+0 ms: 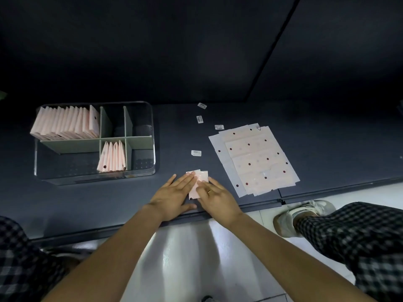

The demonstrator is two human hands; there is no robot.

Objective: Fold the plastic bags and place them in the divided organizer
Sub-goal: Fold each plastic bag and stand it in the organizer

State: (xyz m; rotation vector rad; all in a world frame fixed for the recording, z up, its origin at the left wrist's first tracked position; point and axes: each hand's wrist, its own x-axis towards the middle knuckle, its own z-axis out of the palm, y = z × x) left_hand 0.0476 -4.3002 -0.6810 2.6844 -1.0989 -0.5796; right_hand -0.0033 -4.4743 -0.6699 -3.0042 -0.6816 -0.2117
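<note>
A small folded pink plastic bag (pixel 199 178) lies on the dark table near its front edge. My left hand (pixel 174 195) presses flat on the bag's left side with straight fingers. My right hand (pixel 214 196) lies flat on its right side, fingers straight, a ring on one finger. A stack of flat pink bags (pixel 255 159) with dark dots lies to the right. The clear divided organizer (pixel 150 131) stands at the left. Its back left compartment holds several folded bags (pixel 65 124) on edge, and a front middle compartment holds several more folded bags (pixel 112 156).
Several small white barcode labels (pixel 196 153) lie scattered between the organizer and the flat stack. The table's front edge (pixel 257 205) runs just under my wrists. Below it are a pale floor, my checked trouser legs and a white shoe (pixel 290 216).
</note>
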